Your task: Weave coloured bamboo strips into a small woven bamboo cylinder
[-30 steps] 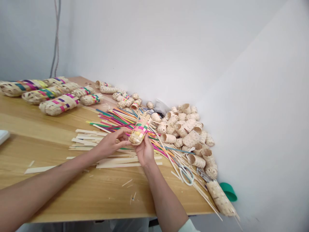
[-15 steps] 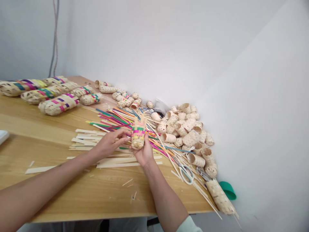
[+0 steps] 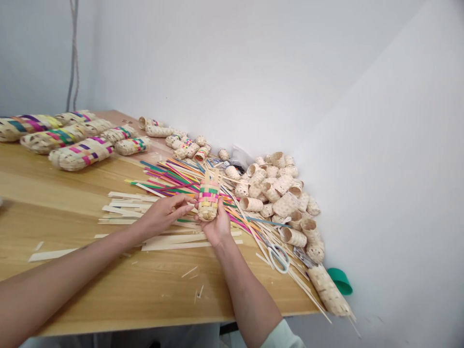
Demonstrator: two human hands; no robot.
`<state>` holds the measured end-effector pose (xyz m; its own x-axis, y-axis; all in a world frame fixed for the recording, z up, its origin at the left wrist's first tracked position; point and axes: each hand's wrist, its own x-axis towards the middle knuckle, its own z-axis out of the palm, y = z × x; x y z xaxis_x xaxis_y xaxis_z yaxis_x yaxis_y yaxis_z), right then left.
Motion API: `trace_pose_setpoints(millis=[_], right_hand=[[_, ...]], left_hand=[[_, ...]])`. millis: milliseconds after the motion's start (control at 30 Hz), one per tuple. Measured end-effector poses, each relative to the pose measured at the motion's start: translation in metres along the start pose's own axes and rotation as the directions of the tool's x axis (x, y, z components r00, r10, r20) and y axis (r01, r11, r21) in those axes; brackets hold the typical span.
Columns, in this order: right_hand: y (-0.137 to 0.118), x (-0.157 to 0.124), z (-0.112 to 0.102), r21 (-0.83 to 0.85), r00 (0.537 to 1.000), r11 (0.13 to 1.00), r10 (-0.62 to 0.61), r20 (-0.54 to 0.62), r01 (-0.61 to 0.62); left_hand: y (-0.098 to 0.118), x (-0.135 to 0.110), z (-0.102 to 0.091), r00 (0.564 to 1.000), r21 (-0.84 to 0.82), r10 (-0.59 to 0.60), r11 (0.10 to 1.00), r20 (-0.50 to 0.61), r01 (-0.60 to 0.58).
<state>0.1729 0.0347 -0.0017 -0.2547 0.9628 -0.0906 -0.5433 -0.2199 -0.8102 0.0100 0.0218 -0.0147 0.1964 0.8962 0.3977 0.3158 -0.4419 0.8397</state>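
Note:
A small woven basket [image 3: 208,200] of pale strips has bands of green, magenta, pink and yellow, and loose strip ends rise from its top. My right hand [image 3: 217,228] is closed around it from behind and below, thumb along its right side. On the other side, my left hand [image 3: 170,212] has its thumb and index finger apart, their tips at the basket's left edge. Whether they touch it cannot be made out. Beneath and behind the hands lie coloured weaving strips [image 3: 170,174] and pale flat strips [image 3: 126,210].
Several long woven pieces with coloured bands [image 3: 81,153] lie at the left. A heap of plain woven tubes [image 3: 286,205] is piled against the wall at right. Scissors [image 3: 278,258] lie on strips by the heap, with a green ring-like object [image 3: 340,281] farther right.
The view has shifted slightly, so the table items appear a little more to the left. Basket and hands keep nearly the same pose, the basket's lower end showing slightly higher.

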Motion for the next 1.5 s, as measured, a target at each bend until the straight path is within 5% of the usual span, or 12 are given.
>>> trace_pose_setpoints(millis=[500,900,1500], right_hand=[[0.016,0.008,-0.002,0.176,0.987,0.972,-0.140,-0.084,0.153],[0.017,0.000,0.007,0.228,0.994,0.968,-0.109,-0.006,0.108],[0.012,-0.007,0.018,0.328,0.999,0.944,-0.013,-0.039,0.025]], left_hand=[[0.005,-0.005,0.015,0.998,0.065,0.060,0.996,-0.030,-0.058],[0.002,-0.003,0.015,0.995,0.099,0.030,0.995,-0.093,-0.021],[0.005,-0.004,0.017,0.994,0.163,0.034,0.986,-0.103,-0.017]])
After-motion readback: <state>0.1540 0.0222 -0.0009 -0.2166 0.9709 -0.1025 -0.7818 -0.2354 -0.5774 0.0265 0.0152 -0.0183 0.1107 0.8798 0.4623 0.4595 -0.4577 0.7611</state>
